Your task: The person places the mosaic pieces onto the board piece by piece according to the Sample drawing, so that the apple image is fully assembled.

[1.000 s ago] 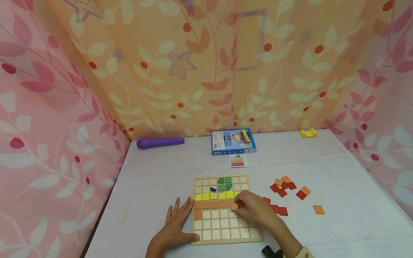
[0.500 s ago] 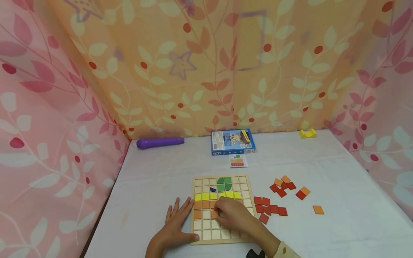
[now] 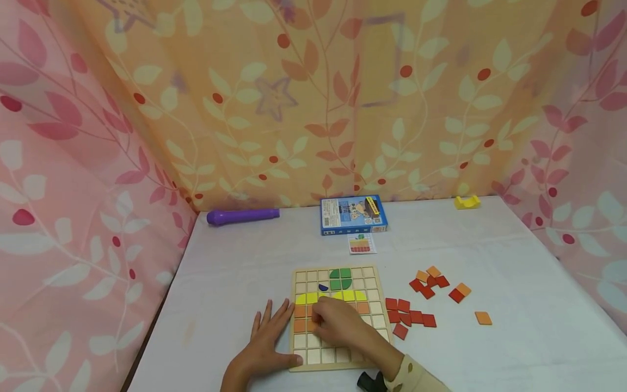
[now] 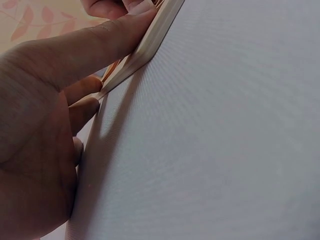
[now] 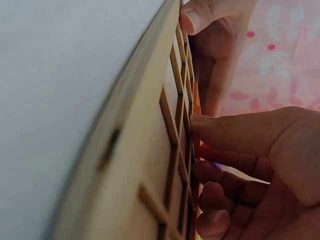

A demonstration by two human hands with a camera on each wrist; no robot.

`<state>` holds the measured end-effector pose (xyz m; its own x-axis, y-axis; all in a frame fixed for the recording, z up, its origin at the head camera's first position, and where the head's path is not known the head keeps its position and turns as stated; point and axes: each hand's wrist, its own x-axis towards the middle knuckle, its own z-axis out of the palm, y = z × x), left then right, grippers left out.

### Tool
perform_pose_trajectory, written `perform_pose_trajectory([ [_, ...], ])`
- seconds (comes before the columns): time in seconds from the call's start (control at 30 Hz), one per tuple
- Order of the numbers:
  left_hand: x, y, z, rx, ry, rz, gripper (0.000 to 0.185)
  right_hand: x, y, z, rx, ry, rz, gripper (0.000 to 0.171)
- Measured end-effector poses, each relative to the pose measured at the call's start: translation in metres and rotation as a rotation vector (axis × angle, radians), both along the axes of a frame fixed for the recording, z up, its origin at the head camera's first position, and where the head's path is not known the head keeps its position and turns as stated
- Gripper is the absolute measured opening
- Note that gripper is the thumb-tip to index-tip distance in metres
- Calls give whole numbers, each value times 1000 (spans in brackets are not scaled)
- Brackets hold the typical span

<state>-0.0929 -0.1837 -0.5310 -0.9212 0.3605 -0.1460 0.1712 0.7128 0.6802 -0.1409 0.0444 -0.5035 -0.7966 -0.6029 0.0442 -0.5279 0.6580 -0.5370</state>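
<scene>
A wooden grid board [image 3: 318,368] lies on the white table with coloured pieces set in it. My right hand [image 3: 340,324] is over its middle, thumb and fingers curled, pinching an orange square tile [image 3: 311,325] beside another orange tile [image 3: 300,326] in the left column. In the right wrist view the thumb and fingertips are at the board's surface, partly hiding the orange piece. My left hand [image 3: 264,345] lies along the board's left edge, fingers spread, thumb on the near left corner. Yellow pieces [image 3: 312,298], green pieces [image 3: 340,279] and a dark blue piece [image 3: 323,287] sit higher up.
Several red tiles [image 3: 416,317] and orange tiles [image 3: 483,318] lie loose right of the board. Behind it are a pattern card [image 3: 362,244], a blue box [image 3: 354,215], a purple microphone-shaped object [image 3: 243,216] and a yellow piece [image 3: 467,202]. Patterned curtains surround the table.
My right hand has moved left across the board with the orange tile, from the right-hand columns to the second column from the left. The left hand has stayed in place.
</scene>
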Motion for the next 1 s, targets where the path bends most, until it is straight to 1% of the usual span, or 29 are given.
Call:
perform_pose_trajectory([
  [0.17, -1, -1, 0, -4, -2, -2, 113, 0, -6, 2, -36, -32, -16, 22],
  [0.23, -2, -1, 1, -4, 0, 2, 113, 1, -6, 4, -19, -5, 1, 22],
  [0.33, -2, -1, 1, -4, 9, 4, 113, 1, -2, 7, 51, 80, 77, 16],
  [0.43, -1, -1, 1, -2, 12, 1, 113, 3, 10, 10, 74, 127, 187, 10],
  [0.5, -1, 0, 0, -4, 9, 4, 114, 4, 23, 12, 41, 85, 217, 5],
  [0.57, -2, 1, 0, -5, 3, 10, 114, 4, 41, 12, -4, 30, 209, 5],
  [0.67, -2, 2, 0, -17, -5, 16, 116, -1, 74, 13, -51, -24, 107, 7],
  [0.73, -3, 2, 1, -22, -7, 13, 116, -7, 97, 14, -55, -21, 8, 8],
  [0.83, -3, 1, 2, -29, -9, 1, 115, -17, 130, 17, -15, -8, -178, 9],
  [0.9, -3, 0, 3, -30, -9, -5, 115, -24, 151, 17, 22, 3, -285, 11],
  [1.0, -3, 1, 4, -30, -9, -13, 115, -32, 179, 16, 60, 18, -407, 13],
])
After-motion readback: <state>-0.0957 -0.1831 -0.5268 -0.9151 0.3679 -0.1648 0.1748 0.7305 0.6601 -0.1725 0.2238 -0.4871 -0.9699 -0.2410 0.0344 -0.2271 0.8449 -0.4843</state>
